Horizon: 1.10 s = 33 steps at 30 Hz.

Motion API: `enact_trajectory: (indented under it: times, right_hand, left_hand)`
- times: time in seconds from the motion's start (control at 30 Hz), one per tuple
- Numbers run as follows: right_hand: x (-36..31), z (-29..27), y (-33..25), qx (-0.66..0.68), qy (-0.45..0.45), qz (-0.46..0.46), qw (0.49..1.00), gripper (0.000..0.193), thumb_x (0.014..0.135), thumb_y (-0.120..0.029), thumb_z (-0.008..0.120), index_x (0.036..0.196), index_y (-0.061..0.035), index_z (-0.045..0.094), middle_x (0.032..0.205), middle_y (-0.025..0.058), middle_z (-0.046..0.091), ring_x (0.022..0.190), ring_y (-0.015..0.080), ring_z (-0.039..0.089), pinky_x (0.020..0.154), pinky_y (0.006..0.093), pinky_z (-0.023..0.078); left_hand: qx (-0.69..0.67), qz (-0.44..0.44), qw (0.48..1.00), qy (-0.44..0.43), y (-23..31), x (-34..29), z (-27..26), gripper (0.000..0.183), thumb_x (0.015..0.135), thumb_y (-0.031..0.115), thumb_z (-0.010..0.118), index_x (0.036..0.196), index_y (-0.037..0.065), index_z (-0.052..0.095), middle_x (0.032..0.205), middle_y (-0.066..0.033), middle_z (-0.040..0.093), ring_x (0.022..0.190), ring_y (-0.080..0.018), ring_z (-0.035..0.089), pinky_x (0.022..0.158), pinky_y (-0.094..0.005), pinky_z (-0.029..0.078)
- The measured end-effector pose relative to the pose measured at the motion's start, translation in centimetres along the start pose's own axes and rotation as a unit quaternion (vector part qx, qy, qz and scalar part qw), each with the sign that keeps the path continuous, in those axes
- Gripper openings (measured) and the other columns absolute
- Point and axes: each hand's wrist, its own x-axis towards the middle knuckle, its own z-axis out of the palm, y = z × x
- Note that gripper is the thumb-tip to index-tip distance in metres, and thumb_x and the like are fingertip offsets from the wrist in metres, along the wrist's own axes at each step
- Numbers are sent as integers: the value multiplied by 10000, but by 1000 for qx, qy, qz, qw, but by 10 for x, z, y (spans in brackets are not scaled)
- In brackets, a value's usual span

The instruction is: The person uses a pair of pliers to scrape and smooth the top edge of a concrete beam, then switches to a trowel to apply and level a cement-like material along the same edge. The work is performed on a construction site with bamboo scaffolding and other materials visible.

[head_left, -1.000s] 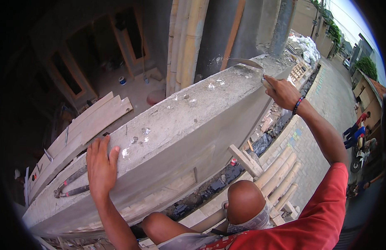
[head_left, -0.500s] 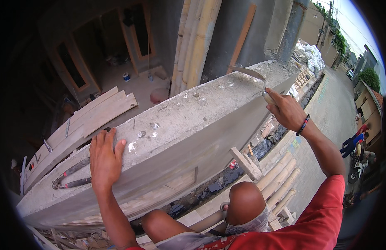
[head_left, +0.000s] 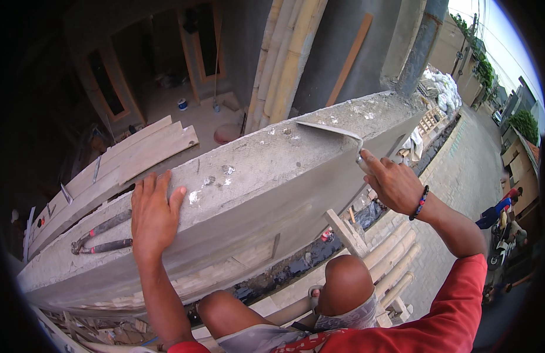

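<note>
Surface: top of a rough grey concrete wall (head_left: 258,167), white blots (head_left: 194,197) and crumbs on it; smooth grey face below, street side.
Room side of wall: dim, unfinished interior; pale planks (head_left: 146,150) stacked, blue-and-white can (head_left: 182,105) on floor farther in, tall openings with wooden frames at back, bamboo poles (head_left: 290,65) upright just beside wall.
Street side of wall: ditch (head_left: 249,281) with dark water along its foot, bamboo lengths (head_left: 393,253) lying past that, then paved street (head_left: 461,176).
Far end of wall: metal pipe (head_left: 424,47) standing, slightly tilted.
Changed vs 1.0 s ago: trowel was near the pipe end of wall; now well back from it, toward wall's middle. Blade shows thinner. Left hand keeps about same spot on wall.
Trowel (head_left: 337,130): blade over wall top, handle out past street-side edge; blade contact with concrete, cannot tell.
Pointing: tip toward room-side edge of wall, almost at it; long axis of blade slants across wall top, handle bends down from it.
Right hand (head_left: 396,185): fingers curled round trowel handle, just off street-side edge of wall.
Left hand (head_left: 155,220): palm down on wall top, fingers nearly together, thumb apart.
Long-handled cutter (head_left: 110,245): lying on wall top beside left hand, handles parted.
</note>
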Motion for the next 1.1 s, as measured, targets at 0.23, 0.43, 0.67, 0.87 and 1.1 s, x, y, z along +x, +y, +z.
enact_trajectory:
  times: [0.23,0.43,0.67,0.87,1.1]
  right_hand:
    - [16,-11,29,12,76,-1,997,470,907,-159,573,1321,-3,414,793,255,639,719,446,628,667,526,489]
    - [23,-1,54,-35,84,30,995,493,906,-157,569,1350,-18,405,790,263,637,742,453,627,667,530,490]
    - [19,-61,13,255,-24,54,965,464,882,-346,660,1135,23,537,758,176,603,674,337,610,675,410,498]
    - [36,-82,12,281,-52,34,958,590,908,-531,594,1204,-29,498,785,85,571,601,107,566,525,282,484]
    - [41,-85,-36,109,-71,-215,968,394,952,-342,565,1187,-25,564,845,245,645,783,410,640,741,468,502]
  left_hand:
    - [-22,-3,1000,-2,5,1,8,493,952,374,538,1308,32,556,1337,-231,497,1263,-441,409,1081,-483,307]
    - [-38,6,999,1,4,1,6,498,951,380,538,1300,26,558,1339,-229,499,1256,-438,418,1078,-484,309]
    - [-19,7,1000,10,-1,0,6,485,946,374,546,1283,26,570,1287,-232,528,1226,-420,442,1070,-481,313]
    - [-41,9,999,15,1,1,7,473,942,367,550,1265,21,578,1249,-217,546,1184,-389,468,1061,-471,324]
    - [-29,11,999,25,0,0,11,458,930,341,566,1255,18,583,1251,-195,546,1185,-376,468,1038,-451,349]
